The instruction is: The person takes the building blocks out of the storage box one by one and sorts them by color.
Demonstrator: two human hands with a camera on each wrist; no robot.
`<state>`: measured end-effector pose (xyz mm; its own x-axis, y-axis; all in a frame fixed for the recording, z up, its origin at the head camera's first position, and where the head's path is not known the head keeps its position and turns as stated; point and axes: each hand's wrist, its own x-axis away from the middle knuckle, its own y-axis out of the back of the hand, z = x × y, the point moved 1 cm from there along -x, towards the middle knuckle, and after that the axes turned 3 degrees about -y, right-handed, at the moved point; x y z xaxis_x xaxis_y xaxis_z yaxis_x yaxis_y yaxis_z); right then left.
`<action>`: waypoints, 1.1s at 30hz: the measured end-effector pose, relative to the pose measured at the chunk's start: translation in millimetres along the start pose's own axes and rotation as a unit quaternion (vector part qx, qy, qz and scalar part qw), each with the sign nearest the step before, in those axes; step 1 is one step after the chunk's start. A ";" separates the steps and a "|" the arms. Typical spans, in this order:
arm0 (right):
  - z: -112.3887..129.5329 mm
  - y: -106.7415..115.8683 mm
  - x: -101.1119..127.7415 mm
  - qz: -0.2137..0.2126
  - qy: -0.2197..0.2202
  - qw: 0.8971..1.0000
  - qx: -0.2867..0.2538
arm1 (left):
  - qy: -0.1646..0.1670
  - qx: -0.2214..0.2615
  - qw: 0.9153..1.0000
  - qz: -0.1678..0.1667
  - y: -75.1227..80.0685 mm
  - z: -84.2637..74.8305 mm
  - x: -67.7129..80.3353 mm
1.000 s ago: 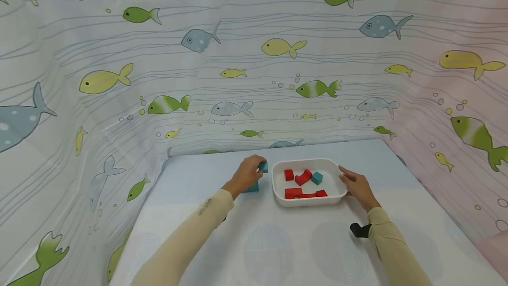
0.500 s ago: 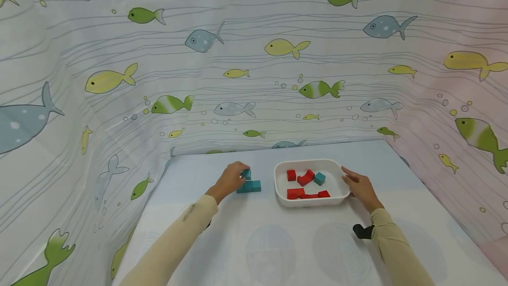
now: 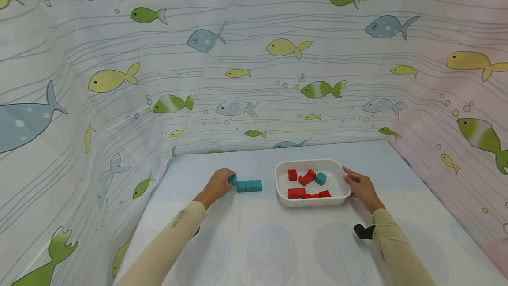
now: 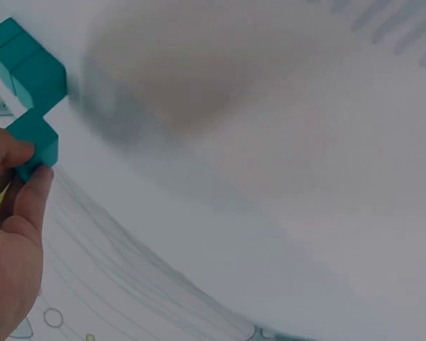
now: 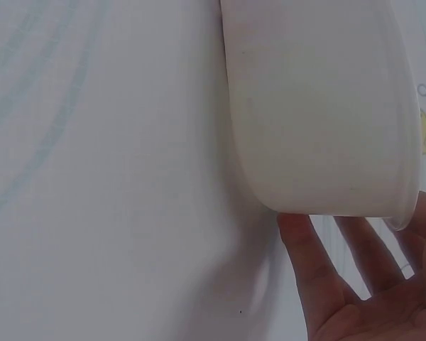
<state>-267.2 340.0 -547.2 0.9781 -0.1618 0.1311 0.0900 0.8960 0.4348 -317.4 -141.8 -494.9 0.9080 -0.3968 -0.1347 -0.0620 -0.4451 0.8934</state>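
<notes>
In the head view my left hand [image 3: 216,185] pinches a teal cube [image 3: 232,179] between thumb and fingers. The left wrist view shows that cube [image 4: 37,136] turned at an angle by the end of a teal row [image 4: 32,64]. From the head, this row [image 3: 249,186] is several teal cubes side by side on the table, just right of the held one. My right hand [image 3: 362,189] grips the right end of a white tray [image 3: 309,204]; the right wrist view has its fingers [image 5: 309,259] against the tray's outer wall [image 5: 319,142].
Inside the tray lie several red blocks, among them a notched red block [image 3: 307,177], plus one teal cube [image 3: 320,178]. The white patterned table [image 3: 278,242] ends at a fish-print cloth [image 3: 238,127] behind and at both sides. A black wrist mount [image 3: 364,231] sticks out from the right sleeve.
My left hand has carried the teal cube leftward and down, from beside the tray over the teal row to its left end. The right hand stays at the tray.
</notes>
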 end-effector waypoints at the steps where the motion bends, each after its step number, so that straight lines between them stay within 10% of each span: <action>1: 0.3 0.3 0.1 0.001 -0.001 1.000 0.000 | 0.003 -0.001 1.000 0.000 -1.0 2.2 0.8; 33: -2.9 -1.7 -0.2 0.008 0.002 1.000 -0.011 | 0.008 0.021 1.000 0.004 -31.6 19.4 0.9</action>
<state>-267.0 339.8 -550.6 0.9799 -0.1470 0.1347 0.0793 0.9073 0.4130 -322.7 -143.7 -531.6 0.9142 -0.3871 -0.1203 -0.0863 -0.4758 0.8753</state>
